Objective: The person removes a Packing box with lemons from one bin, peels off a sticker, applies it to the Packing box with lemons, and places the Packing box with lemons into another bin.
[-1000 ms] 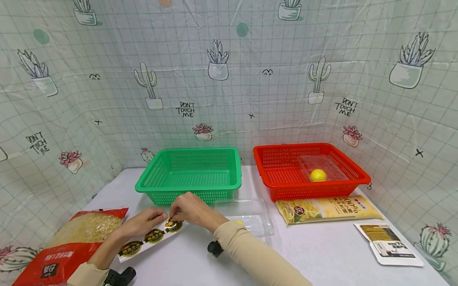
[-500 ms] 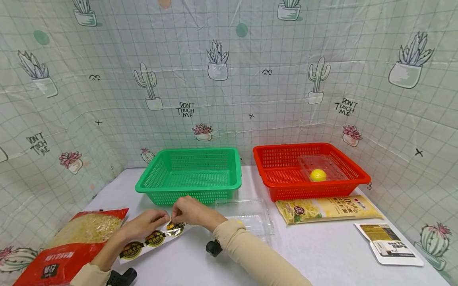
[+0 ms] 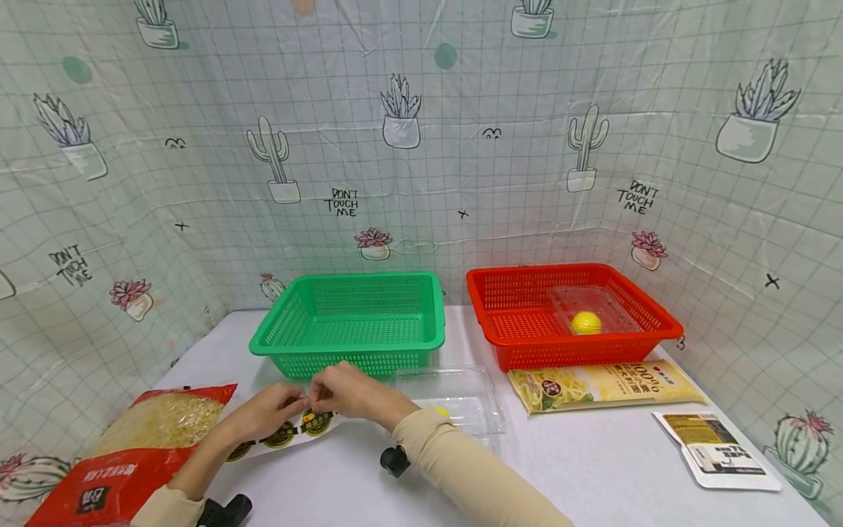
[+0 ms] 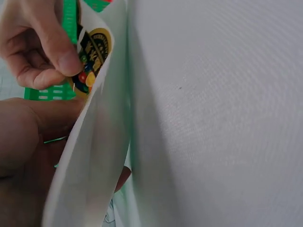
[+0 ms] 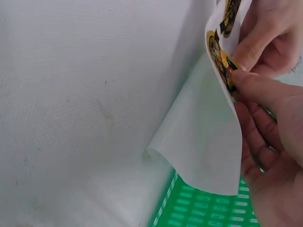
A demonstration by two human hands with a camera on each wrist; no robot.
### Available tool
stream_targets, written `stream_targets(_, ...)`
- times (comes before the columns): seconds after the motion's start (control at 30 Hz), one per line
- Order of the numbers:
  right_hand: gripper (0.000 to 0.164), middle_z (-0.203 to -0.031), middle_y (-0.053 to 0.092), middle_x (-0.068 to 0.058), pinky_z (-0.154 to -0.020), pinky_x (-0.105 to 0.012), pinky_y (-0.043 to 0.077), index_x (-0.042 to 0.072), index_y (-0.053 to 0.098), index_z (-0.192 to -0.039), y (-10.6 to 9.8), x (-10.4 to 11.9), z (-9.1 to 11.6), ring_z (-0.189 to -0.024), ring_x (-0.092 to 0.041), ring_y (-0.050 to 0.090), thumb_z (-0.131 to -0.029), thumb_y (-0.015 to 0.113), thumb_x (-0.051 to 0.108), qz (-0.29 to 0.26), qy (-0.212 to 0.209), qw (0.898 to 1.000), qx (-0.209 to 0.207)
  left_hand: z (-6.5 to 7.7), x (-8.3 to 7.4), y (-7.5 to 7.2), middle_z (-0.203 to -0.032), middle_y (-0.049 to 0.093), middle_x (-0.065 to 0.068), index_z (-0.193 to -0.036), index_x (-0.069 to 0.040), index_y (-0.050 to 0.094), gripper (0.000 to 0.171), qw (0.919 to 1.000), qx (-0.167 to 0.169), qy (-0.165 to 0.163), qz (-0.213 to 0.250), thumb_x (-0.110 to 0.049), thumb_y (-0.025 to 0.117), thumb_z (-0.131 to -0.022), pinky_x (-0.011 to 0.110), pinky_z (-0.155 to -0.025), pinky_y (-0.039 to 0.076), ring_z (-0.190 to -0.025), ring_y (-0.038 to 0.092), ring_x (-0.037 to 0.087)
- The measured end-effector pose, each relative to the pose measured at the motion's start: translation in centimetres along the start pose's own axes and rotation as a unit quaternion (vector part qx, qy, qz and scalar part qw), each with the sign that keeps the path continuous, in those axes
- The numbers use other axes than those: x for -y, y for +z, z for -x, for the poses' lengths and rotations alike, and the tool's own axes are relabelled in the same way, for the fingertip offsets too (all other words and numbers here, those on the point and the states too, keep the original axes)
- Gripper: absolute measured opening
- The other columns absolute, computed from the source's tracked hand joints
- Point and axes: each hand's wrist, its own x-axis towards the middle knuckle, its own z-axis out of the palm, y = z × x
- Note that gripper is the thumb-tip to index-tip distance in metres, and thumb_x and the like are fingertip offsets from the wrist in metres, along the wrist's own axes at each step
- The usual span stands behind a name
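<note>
A white strip of round black-and-gold stickers (image 3: 279, 437) is held up over the table between both hands. My left hand (image 3: 266, 412) grips the strip with thumb and curled fingers. Just right of it, my right hand (image 3: 345, 388) pinches a sticker with thumb and forefinger. In the right wrist view, that sticker (image 5: 218, 56) bends away from the white backing (image 5: 203, 127), whose lower end curls loosely. The left wrist view has both thumbs close together at the sticker (image 4: 94, 52); how far it is lifted I cannot tell.
A green basket (image 3: 365, 328) and a red basket (image 3: 579, 353) stand behind. The red one holds a clear box and a yellow ball (image 3: 585, 323). Another clear box (image 3: 461, 399) sits beside my right forearm. Packets include a red noodle bag (image 3: 141, 439), a yellow pack (image 3: 606, 386) and a white pouch (image 3: 718, 450).
The strip first tilted up and right, then tipped so less of its printed face shows. My right hand shifted slightly right, then back left against the left hand.
</note>
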Motion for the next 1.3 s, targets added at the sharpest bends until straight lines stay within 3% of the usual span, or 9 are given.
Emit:
stream_targets(0.27,0.012,-0.086,0.074,0.003,-0.068,-0.005,0.047,0.010,0.068,-0.099,-0.4,-0.5,0.1,-0.072,0.007,0.060,-0.088,0.072,0.008,-0.039,-0.025,0.999,-0.001,-0.1,-0.2,-0.4,-0.085,0.065,0.000,-0.098,-0.003,0.068,0.011,0.9998,-0.001,0.016,-0.011,-0.010,0.059,-0.097,0.020,-0.063,0.043,-0.075,0.049,0.001)
stream_targets(0.6,0.016,-0.089,0.075,-0.002,-0.073,-0.009,0.050,0.007,0.066,-0.103,-1.1,-0.6,0.4,-0.076,0.007,0.061,-0.088,0.072,0.006,-0.141,-0.057,0.988,-0.006,-0.1,0.7,-0.4,-0.090,0.069,0.001,-0.102,-0.001,0.069,0.013,0.9984,-0.017,0.044,-0.030,0.000,0.058,-0.094,0.022,-0.068,0.049,-0.079,0.055,-0.001)
stream_targets(0.7,0.017,-0.091,0.075,-0.007,-0.072,-0.011,0.052,0.004,0.066,-0.104,-1.5,-0.4,0.3,-0.075,0.007,0.063,-0.088,0.072,0.006,-0.181,-0.064,0.981,-0.008,0.0,0.9,-0.3,-0.093,0.072,0.003,-0.102,-0.003,0.071,0.028,0.9978,-0.025,0.047,-0.040,0.012,0.052,-0.088,0.022,-0.071,0.050,-0.084,0.058,0.001)
stream_targets(0.83,0.018,-0.093,0.075,-0.011,-0.073,-0.014,0.054,0.003,0.065,-0.107,-2.1,-0.1,0.4,-0.075,0.004,0.066,-0.090,0.070,0.006,-0.221,-0.061,0.973,-0.011,0.2,0.6,-0.2,-0.110,0.072,0.011,-0.113,-0.001,0.071,0.059,0.9959,-0.032,0.045,-0.071,0.026,0.044,-0.068,0.037,-0.085,0.055,-0.106,0.064,0.023)
stream_targets(0.93,0.018,-0.094,0.074,-0.010,-0.075,-0.015,0.054,0.004,0.066,-0.108,-2.6,0.0,0.8,-0.077,0.002,0.067,-0.090,0.070,0.006,-0.236,-0.049,0.971,-0.009,0.4,0.1,0.1,-0.117,0.069,0.015,-0.118,0.000,0.068,0.053,0.9953,-0.028,0.034,-0.086,0.023,0.057,-0.072,0.050,-0.090,0.053,-0.114,0.061,0.038)
stream_targets(1.0,0.019,-0.094,0.073,-0.009,-0.075,-0.015,0.054,0.004,0.066,-0.108,-2.9,0.0,1.1,-0.078,0.002,0.066,-0.089,0.070,0.006,-0.241,-0.038,0.970,-0.006,0.5,-0.2,0.3,-0.117,0.069,0.015,-0.120,0.001,0.066,0.042,0.9960,-0.022,0.024,-0.083,0.011,0.067,-0.079,0.051,-0.090,0.052,-0.113,0.062,0.039)
stream_targets(1.07,0.019,-0.094,0.073,-0.008,-0.075,-0.016,0.054,0.006,0.067,-0.108,-3.2,-0.1,1.5,-0.077,0.001,0.066,-0.089,0.071,0.005,-0.243,-0.029,0.970,-0.008,0.5,-0.6,0.4,-0.121,0.067,0.015,-0.124,0.002,0.061,0.042,0.9967,-0.020,0.014,-0.077,-0.004,0.073,-0.084,0.053,-0.093,0.050,-0.115,0.060,0.040)
stream_targets(1.2,0.019,-0.095,0.072,-0.008,-0.074,-0.017,0.055,0.007,0.067,-0.107,-3.9,-0.7,2.3,-0.077,0.001,0.065,-0.088,0.071,0.004,-0.250,-0.014,0.968,-0.013,0.6,-1.2,0.7,-0.130,0.061,0.018,-0.133,0.003,0.054,0.043,0.9978,-0.023,0.024,-0.058,-0.011,0.064,-0.093,0.054,-0.097,0.048,-0.123,0.056,0.040)
stream_targets(1.3,0.021,-0.098,0.072,-0.011,-0.077,-0.017,0.055,0.004,0.067,-0.109,-4.6,-1.3,2.9,-0.080,-0.002,0.066,-0.088,0.071,0.003,-0.258,-0.011,0.966,-0.022,0.3,-1.9,0.7,-0.119,0.066,0.012,-0.124,0.000,0.061,0.029,0.9970,-0.053,0.039,-0.039,-0.006,0.058,-0.097,0.040,-0.088,0.054,-0.109,0.062,0.024)
